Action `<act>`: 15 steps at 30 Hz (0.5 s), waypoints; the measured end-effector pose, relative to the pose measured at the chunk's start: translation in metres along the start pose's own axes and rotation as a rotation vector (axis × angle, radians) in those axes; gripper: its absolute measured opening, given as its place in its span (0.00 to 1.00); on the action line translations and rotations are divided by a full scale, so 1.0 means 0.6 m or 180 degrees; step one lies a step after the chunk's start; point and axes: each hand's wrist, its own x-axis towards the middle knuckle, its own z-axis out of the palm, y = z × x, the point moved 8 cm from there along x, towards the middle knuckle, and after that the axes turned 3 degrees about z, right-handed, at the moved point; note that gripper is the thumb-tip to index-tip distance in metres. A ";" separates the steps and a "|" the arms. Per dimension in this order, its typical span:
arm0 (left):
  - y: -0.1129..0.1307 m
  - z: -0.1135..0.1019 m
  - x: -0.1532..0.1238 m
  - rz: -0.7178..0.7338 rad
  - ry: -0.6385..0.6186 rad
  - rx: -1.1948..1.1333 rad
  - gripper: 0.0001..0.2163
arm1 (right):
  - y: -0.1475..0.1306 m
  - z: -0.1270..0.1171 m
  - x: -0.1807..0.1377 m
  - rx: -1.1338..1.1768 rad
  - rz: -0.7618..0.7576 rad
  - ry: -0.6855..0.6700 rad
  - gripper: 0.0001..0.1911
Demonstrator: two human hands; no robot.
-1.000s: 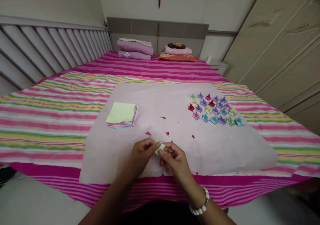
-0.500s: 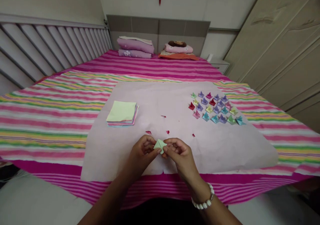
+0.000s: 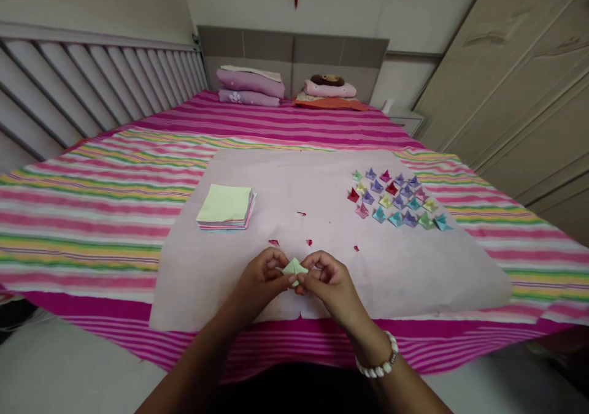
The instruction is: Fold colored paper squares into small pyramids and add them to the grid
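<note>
Both hands meet over the near edge of a pale pink paper sheet spread on the bed. My left hand and my right hand pinch a small folded light-green paper piece between their fingertips, fingers curled. My right wrist wears a white bead bracelet. A stack of coloured square papers, light green on top, lies to the left. A cluster of several small folded paper shapes in purple, red, teal and green sits at the right of the sheet.
A pink, green and yellow striped bedspread covers the bed. Small red paper scraps dot the sheet in front of my hands. Folded bedding and pillows lie at the headboard. A slatted rail runs at left, wardrobe doors at right.
The green piece has turned in my fingers and now shows a peaked, triangular shape. Both hands shifted slightly away from me; the view tilted a little.
</note>
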 end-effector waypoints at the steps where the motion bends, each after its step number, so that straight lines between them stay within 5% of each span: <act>1: -0.003 0.000 0.000 -0.0039 -0.0014 -0.0001 0.14 | 0.000 0.000 0.000 0.0005 0.0001 0.0003 0.15; 15: -0.004 -0.005 -0.006 -0.0069 0.0174 0.0292 0.10 | -0.003 -0.007 0.001 0.0131 -0.0116 0.0190 0.07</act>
